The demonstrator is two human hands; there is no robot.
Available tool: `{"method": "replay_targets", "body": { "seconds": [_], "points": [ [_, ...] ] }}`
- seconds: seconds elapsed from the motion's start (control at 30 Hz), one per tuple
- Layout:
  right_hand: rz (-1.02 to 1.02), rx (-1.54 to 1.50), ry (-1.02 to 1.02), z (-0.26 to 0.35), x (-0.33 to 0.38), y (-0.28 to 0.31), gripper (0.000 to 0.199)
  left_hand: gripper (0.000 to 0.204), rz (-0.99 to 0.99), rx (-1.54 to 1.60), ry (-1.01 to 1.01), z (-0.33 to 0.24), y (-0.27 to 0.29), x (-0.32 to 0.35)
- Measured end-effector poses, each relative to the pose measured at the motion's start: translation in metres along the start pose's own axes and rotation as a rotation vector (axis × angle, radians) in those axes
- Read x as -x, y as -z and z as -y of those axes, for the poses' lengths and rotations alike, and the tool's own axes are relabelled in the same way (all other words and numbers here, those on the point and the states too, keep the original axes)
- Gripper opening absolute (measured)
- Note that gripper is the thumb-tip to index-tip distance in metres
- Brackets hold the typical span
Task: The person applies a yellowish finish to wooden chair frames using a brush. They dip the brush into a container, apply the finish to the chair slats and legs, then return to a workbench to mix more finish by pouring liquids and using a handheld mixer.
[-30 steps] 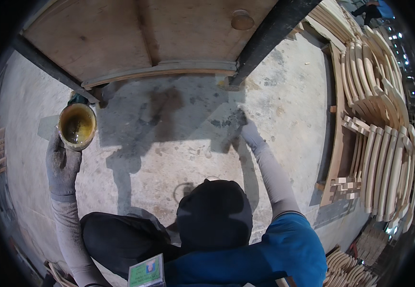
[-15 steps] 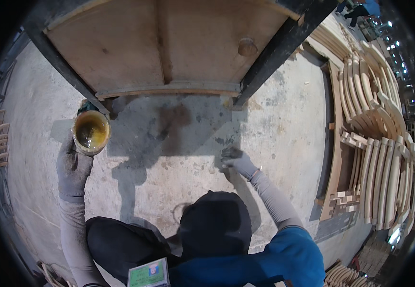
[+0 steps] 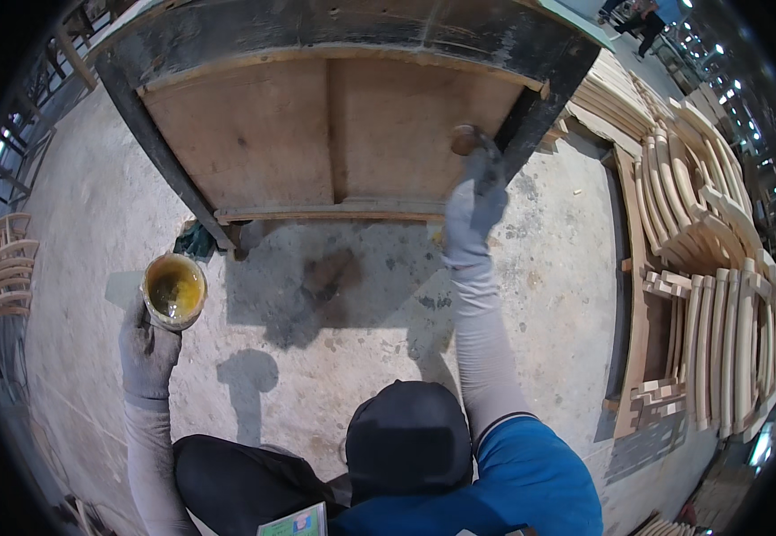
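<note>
My gloved left hand is wrapped round a cup with a dirty rim and yellowish, glossy liquid inside. It is held out to the left, above the concrete floor. My gloved right hand reaches forward to a brown wooden panel set in a worn black frame. Its fingertips are beside a round brown patch at the panel's right. The fingers are blurred against the dark frame, and whether they touch the patch or hold anything I cannot tell.
Curved pale wooden parts are stacked in rows at the right, beside a wooden board edge. More curved parts stand far left. A dark green crumpled thing lies by the frame's left leg. Another person is at the far right.
My right hand has gone from above the floor forward to the panel's round patch. The view has shifted, so the furniture sits lower and more of its frame shows. The left hand still holds the cup.
</note>
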State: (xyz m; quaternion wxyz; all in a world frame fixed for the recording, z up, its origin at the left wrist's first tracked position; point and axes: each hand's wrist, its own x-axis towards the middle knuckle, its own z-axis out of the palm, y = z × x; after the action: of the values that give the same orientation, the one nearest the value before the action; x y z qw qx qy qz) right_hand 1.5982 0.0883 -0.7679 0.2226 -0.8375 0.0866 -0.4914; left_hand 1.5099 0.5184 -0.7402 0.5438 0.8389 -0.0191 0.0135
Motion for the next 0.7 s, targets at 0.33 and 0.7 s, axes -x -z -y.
{"method": "replay_targets", "body": {
  "seconds": [0.33, 0.7],
  "points": [
    [0.268, -0.332, -0.024, 0.096, 0.035, -0.055, 0.007, 0.038, 0.038, 0.114, 0.025, 0.026, -0.023, -0.010],
    [0.481, -0.461, -0.167, 0.013, -0.003, 0.016, 0.032, 0.035, 0.038, 0.098, -0.023, 0.005, -0.032, -0.010]
  ]
}}
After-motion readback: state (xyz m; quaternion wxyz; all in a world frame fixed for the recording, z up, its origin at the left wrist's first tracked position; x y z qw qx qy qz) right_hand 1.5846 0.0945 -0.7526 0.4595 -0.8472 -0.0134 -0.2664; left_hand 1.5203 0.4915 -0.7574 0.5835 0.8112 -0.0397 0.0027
